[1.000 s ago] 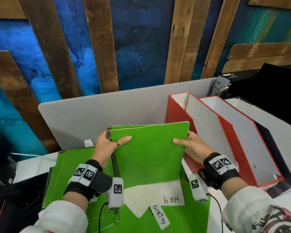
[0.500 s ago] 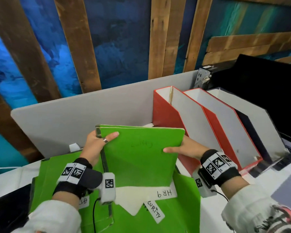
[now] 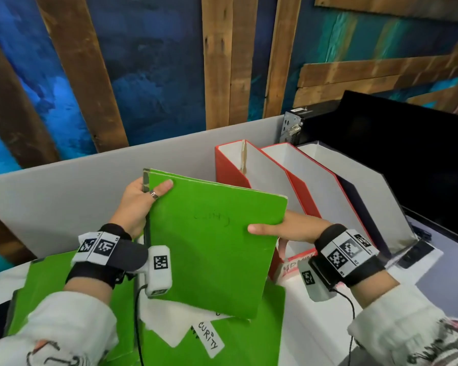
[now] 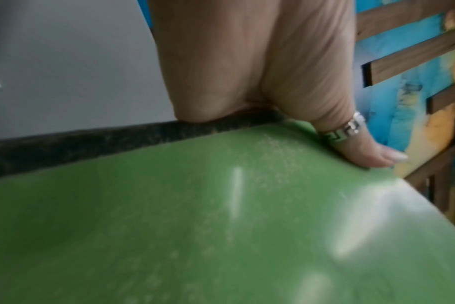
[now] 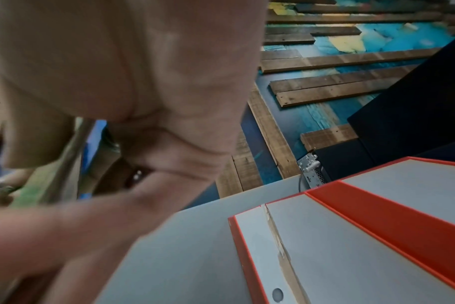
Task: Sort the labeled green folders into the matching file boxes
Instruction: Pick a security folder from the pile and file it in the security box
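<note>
I hold a green folder [image 3: 212,241] upright and tilted above the desk, faint handwriting on its cover. My left hand [image 3: 140,199] grips its dark spine [image 4: 91,139] near the top, thumb across the cover. My right hand [image 3: 283,228] pinches the folder's right edge, thumb on the front, fingers behind. Just right of the folder stand three file boxes: a red box [image 3: 230,167] nearest, a second red box [image 3: 299,186] and a dark box [image 3: 365,202]. More green folders [image 3: 249,344] lie below, one with a "CURITY" label [image 3: 209,338].
A grey partition [image 3: 64,191] runs behind the desk in front of a blue and wood wall. A black monitor [image 3: 407,159] stands at the right behind the boxes. A white label with red writing [image 3: 296,262] marks the front of the nearest red box.
The held folder has risen and tilted clockwise, shifting right toward the red boxes. It now hides the HR label below; both hands keep their grip.
</note>
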